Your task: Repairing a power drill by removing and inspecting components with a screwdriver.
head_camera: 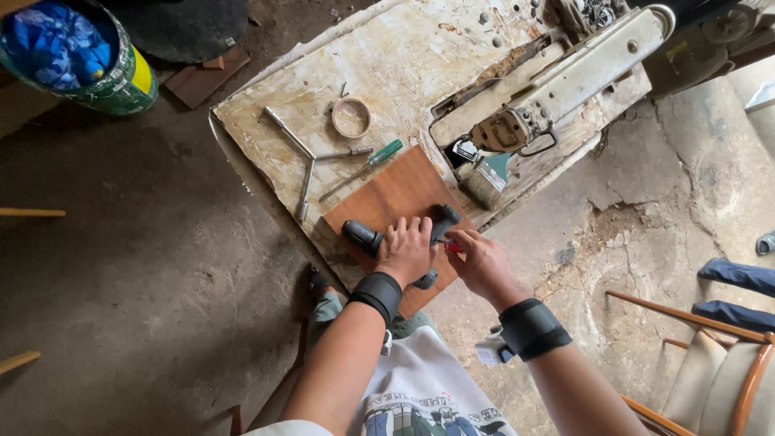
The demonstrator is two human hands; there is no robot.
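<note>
Head view: left hand [406,252] fingers grip a dark power tool [401,232] on the wooden board [387,196], right hand [478,260] fingers pinching a red-handled tool [454,248].

This is a workshop. Tools lie on a worn, stained worktable [404,56]: a wrench [305,157], a screwdriver [363,168], a brush [483,184] beside an old machine [565,77].

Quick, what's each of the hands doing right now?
Left hand: closed over the dark power tool lying on the brown board.
Right hand: closed on a small red-handled tool.
</note>
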